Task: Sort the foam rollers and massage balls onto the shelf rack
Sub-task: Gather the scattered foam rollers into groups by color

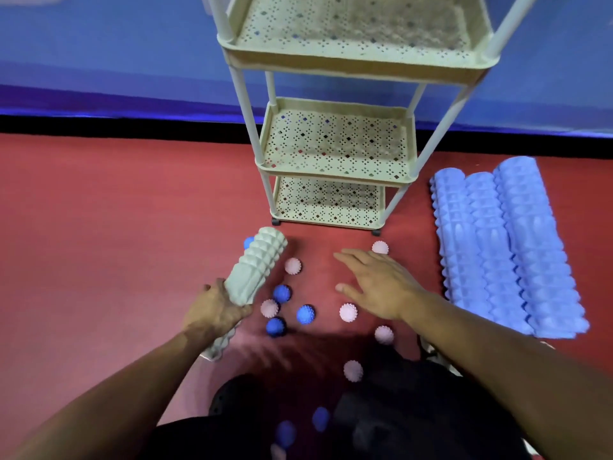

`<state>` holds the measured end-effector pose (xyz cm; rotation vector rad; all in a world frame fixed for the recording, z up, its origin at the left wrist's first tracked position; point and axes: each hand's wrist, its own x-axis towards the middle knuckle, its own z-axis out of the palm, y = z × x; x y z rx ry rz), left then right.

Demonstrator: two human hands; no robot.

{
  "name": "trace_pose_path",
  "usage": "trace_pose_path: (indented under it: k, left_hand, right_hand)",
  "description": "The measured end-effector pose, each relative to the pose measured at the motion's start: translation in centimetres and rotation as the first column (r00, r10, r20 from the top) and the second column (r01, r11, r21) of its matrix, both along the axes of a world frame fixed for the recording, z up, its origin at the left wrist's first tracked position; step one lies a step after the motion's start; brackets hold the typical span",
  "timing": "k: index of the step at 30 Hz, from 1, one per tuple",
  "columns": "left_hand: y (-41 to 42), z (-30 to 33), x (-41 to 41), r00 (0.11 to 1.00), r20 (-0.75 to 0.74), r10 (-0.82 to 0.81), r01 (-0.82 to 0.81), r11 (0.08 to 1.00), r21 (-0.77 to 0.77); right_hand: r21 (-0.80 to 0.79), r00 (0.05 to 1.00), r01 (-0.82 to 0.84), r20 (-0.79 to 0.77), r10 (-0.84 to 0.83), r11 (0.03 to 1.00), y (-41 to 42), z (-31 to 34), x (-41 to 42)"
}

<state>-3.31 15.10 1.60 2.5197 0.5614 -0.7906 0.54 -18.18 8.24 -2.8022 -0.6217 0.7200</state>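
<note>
A cream three-tier shelf rack (335, 167) stands on the red floor ahead, all its tiers bare. My left hand (212, 308) grips a pale green ridged foam roller (255, 267) around its middle, tilted up toward the rack. My right hand (374, 282) hovers open, fingers spread, above the floor among spiky massage balls. Pink balls (293, 265) and blue balls (305, 314) lie scattered between my hands and near my knees. Three blue foam rollers (507, 247) lie side by side to the right of the rack.
A blue wall with a black baseboard (132, 126) runs behind the rack. My dark-clothed legs (381, 419) fill the bottom of the view, with a few blurred balls beside them. Red floor stretches away on the left.
</note>
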Motion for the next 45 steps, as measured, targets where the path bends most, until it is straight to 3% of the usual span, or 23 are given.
trace_pose_path:
  k: [3,5,11,16,20,23,25,29,31,33,35,37,40,42,45]
  left_hand:
    - [-2.6,3.4,2.2,0.963,0.038,-0.266,0.265,0.964,0.020]
    - [-5.3,5.4,3.5,0.887,0.052,-0.460,0.456,0.887,0.066]
    - [-16.4,10.7,6.0,0.485,0.175,-0.857,0.831,0.514,0.212]
    - [-25.3,14.6,6.8,0.109,0.286,-0.952,0.907,0.213,0.363]
    - [-30.9,16.3,6.9,-0.218,0.330,-0.919,0.874,-0.033,0.485]
    - [-33.9,16.6,7.0,-0.327,0.363,-0.872,0.857,-0.112,0.503]
    - [-35.1,16.6,6.9,-0.293,0.434,-0.852,0.876,-0.058,0.479]
    - [-36.5,15.8,5.8,-0.099,0.575,-0.812,0.921,0.145,0.363]
    - [-36.6,15.1,5.5,0.007,0.567,-0.824,0.933,0.210,0.292]
    - [-36.2,13.9,5.6,0.079,0.562,-0.823,0.934,0.258,0.246]
    - [-35.7,12.7,5.6,0.152,0.555,-0.818,0.927,0.313,0.206]
    - [-35.1,11.6,5.4,0.250,0.531,-0.810,0.916,0.376,0.142]
    - [-33.8,9.7,5.1,0.347,0.506,-0.790,0.893,0.443,0.080]
    - [-32.8,8.5,5.0,0.379,0.464,-0.801,0.884,0.461,0.074]
    - [-31.7,7.5,5.1,0.411,0.387,-0.825,0.881,0.469,0.064]
  right_hand:
    - [0.026,1.000,0.004,0.003,-0.004,1.000,-1.0,1.3,-0.5]
    - [0.050,1.000,0.007,0.024,-0.009,0.999,-2.0,2.3,-0.8]
    - [0.112,0.993,0.047,0.103,-0.059,0.993,-6.8,5.1,-2.1]
    - [0.106,0.967,0.240,0.067,-0.247,0.965,-12.3,6.7,-3.8]
    - [0.160,0.883,0.467,-0.135,-0.449,0.870,-16.8,7.4,-5.2]
    - [0.250,0.782,0.620,-0.273,-0.560,0.744,-19.7,7.4,-6.7]
    - [0.320,0.696,0.718,-0.341,-0.632,0.618,-21.4,6.9,-8.0]
    - [0.375,0.501,0.859,-0.470,-0.727,0.350,-24.8,4.1,-12.0]
    - [0.354,0.301,0.927,-0.498,-0.813,0.127,-26.3,2.5,-14.7]
    - [0.349,0.075,0.922,-0.582,-0.810,-0.165,-27.5,0.4,-17.3]
    - [0.256,-0.158,0.858,-0.693,-0.703,-0.445,-28.4,-1.6,-19.8]
    - [0.134,-0.343,0.759,-0.750,-0.566,-0.638,-28.6,-3.4,-22.1]
    - [-0.008,-0.513,0.598,-0.772,-0.375,-0.802,-28.0,-6.4,-24.4]
    - [-0.068,-0.547,0.503,-0.797,-0.256,-0.862,-27.4,-8.2,-25.1]
    - [-0.134,-0.579,0.465,-0.794,-0.186,-0.875,-26.4,-10.3,-25.7]
